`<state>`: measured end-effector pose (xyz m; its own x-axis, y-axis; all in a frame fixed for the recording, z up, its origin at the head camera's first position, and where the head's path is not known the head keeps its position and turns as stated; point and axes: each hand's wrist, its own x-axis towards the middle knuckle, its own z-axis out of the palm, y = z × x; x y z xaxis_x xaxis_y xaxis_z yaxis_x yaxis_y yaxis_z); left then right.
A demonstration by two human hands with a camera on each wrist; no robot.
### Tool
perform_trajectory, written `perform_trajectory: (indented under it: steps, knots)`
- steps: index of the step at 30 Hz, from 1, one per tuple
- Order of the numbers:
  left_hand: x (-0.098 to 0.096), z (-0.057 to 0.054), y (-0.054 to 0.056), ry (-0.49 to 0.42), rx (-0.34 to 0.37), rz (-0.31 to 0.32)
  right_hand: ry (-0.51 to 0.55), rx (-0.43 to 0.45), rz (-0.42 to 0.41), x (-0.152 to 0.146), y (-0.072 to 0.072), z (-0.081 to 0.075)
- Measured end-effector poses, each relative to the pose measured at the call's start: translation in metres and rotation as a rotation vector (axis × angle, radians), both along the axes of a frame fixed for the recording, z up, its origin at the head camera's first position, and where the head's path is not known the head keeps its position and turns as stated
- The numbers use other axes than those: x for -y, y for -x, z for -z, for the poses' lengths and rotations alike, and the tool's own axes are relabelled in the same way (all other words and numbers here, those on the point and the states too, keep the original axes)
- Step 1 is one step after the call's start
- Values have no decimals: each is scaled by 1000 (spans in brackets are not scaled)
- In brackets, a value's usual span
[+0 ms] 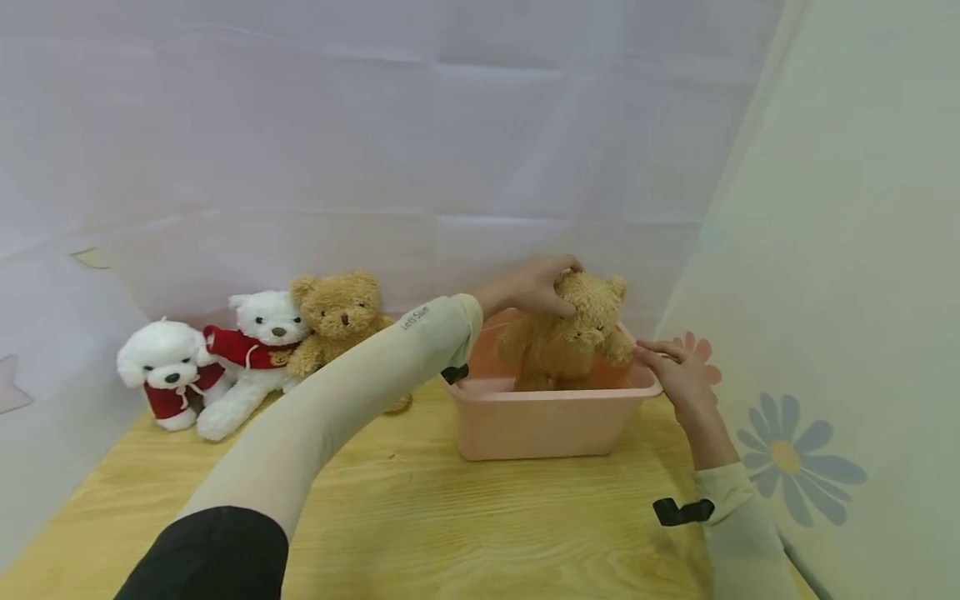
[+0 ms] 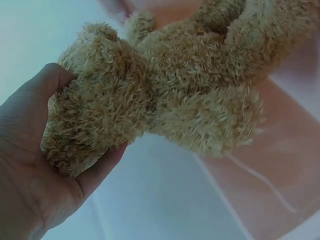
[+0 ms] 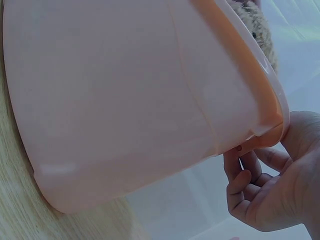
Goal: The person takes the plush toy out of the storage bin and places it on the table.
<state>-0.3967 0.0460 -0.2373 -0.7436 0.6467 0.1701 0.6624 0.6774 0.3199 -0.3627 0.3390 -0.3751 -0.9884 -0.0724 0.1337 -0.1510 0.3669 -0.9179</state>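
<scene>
A light brown teddy bear [image 1: 558, 354] sits upright inside a pink plastic bin [image 1: 536, 425]. My left hand [image 1: 536, 287] grips the bear by its head, fingers on one side and thumb on the other, as the left wrist view shows on the bear's fur [image 2: 105, 95]. At the bin's right end, my right hand [image 1: 678, 379] holds the rim; in the right wrist view its fingers [image 3: 240, 187] curl under the edge of the bin [image 3: 115, 110]. The bear's feet are hidden behind the bin's front wall.
Left of the bin, a brown teddy bear [image 1: 341, 312], a white bear in a red hoodie [image 1: 255, 358] and a white plush dog in red [image 1: 168, 367] sit together on the wooden table [image 1: 465, 525]. A pale wall [image 1: 825, 250] with flower stickers borders the right side.
</scene>
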Motion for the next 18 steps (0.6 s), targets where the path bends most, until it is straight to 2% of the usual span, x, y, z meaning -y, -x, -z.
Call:
perform_trajectory:
  steps: [6, 11, 15, 18]
  knots:
    - [13, -27, -3, -89, -98, -71, -10, -6, -17, 3, 10, 1]
    - [24, -58, -7, -219, -142, -170, -23, -19, -31, -2, 21, 4]
    - [24, -84, -7, -316, -156, -210, -41, -15, 19, -19, 18, 5]
    - [30, -100, -7, -380, -153, -249, -46, -8, 49, -32, 16, 4]
